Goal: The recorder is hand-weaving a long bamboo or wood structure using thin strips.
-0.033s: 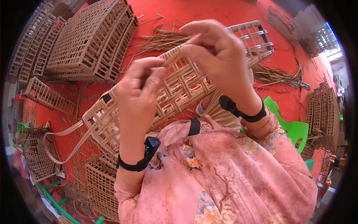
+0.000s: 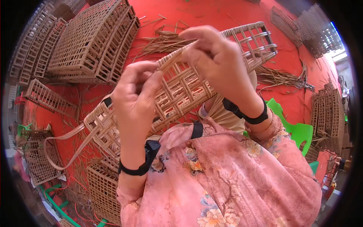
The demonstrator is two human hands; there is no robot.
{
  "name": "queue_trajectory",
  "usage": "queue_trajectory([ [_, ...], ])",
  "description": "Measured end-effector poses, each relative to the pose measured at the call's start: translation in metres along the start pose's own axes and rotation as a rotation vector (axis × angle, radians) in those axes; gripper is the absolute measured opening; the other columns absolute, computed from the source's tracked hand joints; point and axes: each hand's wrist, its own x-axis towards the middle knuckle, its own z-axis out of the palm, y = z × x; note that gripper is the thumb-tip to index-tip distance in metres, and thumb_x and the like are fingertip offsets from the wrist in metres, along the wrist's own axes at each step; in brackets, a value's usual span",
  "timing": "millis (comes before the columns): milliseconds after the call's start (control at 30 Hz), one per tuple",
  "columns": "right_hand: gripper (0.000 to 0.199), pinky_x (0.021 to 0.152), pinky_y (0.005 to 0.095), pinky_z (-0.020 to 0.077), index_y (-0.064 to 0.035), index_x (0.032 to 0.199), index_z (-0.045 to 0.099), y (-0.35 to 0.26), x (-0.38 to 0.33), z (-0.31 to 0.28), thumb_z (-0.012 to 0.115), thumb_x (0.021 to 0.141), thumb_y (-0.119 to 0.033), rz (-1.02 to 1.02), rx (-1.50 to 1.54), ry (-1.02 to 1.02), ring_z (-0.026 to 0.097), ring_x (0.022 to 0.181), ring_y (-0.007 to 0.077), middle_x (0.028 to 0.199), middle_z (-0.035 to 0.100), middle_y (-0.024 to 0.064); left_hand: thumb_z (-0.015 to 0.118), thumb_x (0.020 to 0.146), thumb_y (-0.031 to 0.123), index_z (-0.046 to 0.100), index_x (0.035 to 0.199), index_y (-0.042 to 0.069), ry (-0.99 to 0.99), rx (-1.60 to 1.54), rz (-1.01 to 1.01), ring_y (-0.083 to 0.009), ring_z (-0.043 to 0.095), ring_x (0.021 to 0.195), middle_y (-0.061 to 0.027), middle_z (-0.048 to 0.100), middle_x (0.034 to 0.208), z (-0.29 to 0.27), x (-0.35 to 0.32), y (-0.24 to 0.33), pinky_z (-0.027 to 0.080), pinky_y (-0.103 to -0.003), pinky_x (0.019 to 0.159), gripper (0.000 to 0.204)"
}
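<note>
On the red floor [image 2: 227, 15], spread around the seated person: 1 stack of finished lattice baskets [image 2: 94, 41] at upper left, flat woven panels [image 2: 30, 53] beside it along the left rim, 1 loose panel [image 2: 49, 99] below them, 2 small baskets [image 2: 104, 191] at lower left near a green hose [image 2: 56, 206], more stacked panels [image 2: 329, 117] at right, further ones [image 2: 310, 26] at upper right. Loose cane strands [image 2: 162, 43] lie scattered between the stack and the hands; another bundle [image 2: 281, 77] lies at right. 1 green plastic stool [image 2: 298, 130] shows behind the right forearm.

Held item: 1 long open-weave cane basket [image 2: 181, 90], raised in front of the chest, above the lap. Long axis runs diagonally, from lower left to upper right; the open rectangular end [image 2: 261, 41] points up and right, the other end sits low at left, trailing 1 flat cane strip [image 2: 64, 142] that loops toward the floor. Both hands and the pink floral sleeves [image 2: 227, 178] cover the basket's middle and the floor beneath.

Left hand [image 2: 136, 102]: fingers curled closed, pinching the basket's upper edge near its middle. Right hand [image 2: 217, 62]: fingers bent over and closed on the same top edge further up. 1 black wristband on each wrist.

Packages, labels, signs: none legible.
</note>
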Motion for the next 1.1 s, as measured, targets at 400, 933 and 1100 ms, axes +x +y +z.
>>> queue_trajectory([
  [400,0.026,0.065,0.0475,0.0521,0.0027,0.11,0.058,0.029,-0.003,0.018,0.06,0.085,-0.004,-0.158,-0.238,-0.155,0.069,0.073,0.0388,0.074,0.068,0.0207,0.07,0.092,0.002,0.06,0.11,0.001,0.015,0.237,-0.131,-0.0051,0.056,0.072,0.0013,0.061,0.082,0.0,0.003,-0.014,0.049,-0.022,0.07,0.02],
  [933,0.022,0.063,0.0305,0.0542,0.0014,0.112,0.065,0.036,-0.001,-0.056,0.067,0.091,-0.004,0.031,0.047,0.122,0.07,0.069,0.015,0.078,0.07,0.0108,0.063,0.097,0.002,0.065,0.115,0.002,-0.067,-0.047,-0.096,-0.0013,0.051,0.069,0.0029,0.059,0.079,0.057,0.021,0.007,0.041,-0.019,0.06,0.019],
  [1100,0.022,0.066,0.0436,0.0534,-0.0049,0.117,0.061,0.056,-0.004,-0.046,0.06,0.095,-0.011,-0.069,-0.347,-0.079,0.069,0.075,0.0362,0.084,0.071,0.0176,0.063,0.092,-0.001,0.062,0.109,0.002,0.005,0.245,-0.049,-0.0009,0.046,0.064,0.0045,0.054,0.073,0.05,0.015,0.006,0.039,-0.018,0.058,0.017],
])
